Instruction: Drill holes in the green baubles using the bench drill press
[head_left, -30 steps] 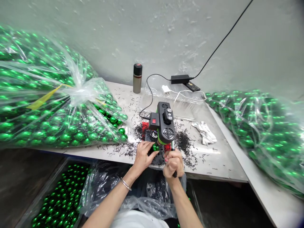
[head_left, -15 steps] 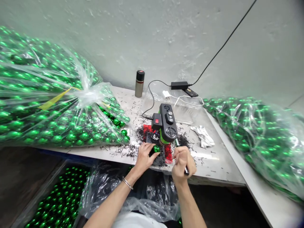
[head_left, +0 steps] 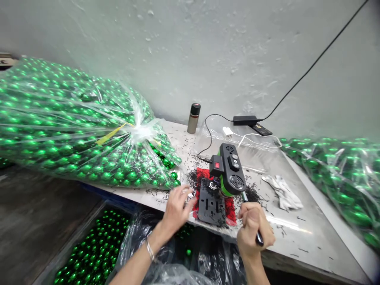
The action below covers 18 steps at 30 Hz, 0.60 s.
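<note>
My right hand [head_left: 254, 227] is wrapped round the lever handle [head_left: 259, 238] of a small black-and-green bench press [head_left: 234, 170]. In front of the press column lies its slotted black base plate [head_left: 209, 204], with no ball on it. Just left of the plate, my left hand [head_left: 178, 206] hovers over the table edge, fingers apart and slightly blurred, holding nothing. Below it, a green shiny ball [head_left: 189, 252] shows at the opening of a clear plastic bag [head_left: 166, 241]. Under the base plate is a red mat [head_left: 230, 211].
A big tied bag of green balls [head_left: 89, 134] covers the table's left side; another bag [head_left: 335, 170] stands right. Black slivers litter the table [head_left: 311, 237]. White gloves [head_left: 283, 192], a spray can [head_left: 194, 118] and a power adapter [head_left: 245, 120] lie around the press.
My left hand has let go of the green ball at the press and moved left off the base plate. My right hand stays on the lever. The view has shifted left.
</note>
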Each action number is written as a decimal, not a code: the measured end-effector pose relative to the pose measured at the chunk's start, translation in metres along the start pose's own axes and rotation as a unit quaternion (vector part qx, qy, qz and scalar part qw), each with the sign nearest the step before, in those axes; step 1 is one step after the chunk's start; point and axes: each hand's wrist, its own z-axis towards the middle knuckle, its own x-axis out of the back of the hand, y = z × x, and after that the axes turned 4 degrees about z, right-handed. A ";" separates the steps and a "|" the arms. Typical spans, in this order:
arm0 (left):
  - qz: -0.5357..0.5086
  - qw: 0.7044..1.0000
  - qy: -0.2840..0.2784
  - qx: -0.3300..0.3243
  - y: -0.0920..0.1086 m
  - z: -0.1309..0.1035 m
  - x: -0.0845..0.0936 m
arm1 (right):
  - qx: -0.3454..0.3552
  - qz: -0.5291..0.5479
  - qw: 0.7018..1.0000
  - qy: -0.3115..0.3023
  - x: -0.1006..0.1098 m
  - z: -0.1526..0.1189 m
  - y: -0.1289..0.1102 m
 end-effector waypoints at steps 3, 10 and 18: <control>0.161 0.981 -0.016 0.102 -0.011 0.062 0.013 | 0.009 -0.005 1.000 -0.014 0.000 0.001 0.000; 0.386 0.870 -0.276 0.134 -0.012 0.121 0.026 | 0.002 -0.017 1.000 -0.023 0.003 -0.005 0.002; 0.043 0.958 -0.233 0.162 -0.013 0.113 0.045 | 0.016 -0.011 0.999 -0.034 0.003 -0.007 0.004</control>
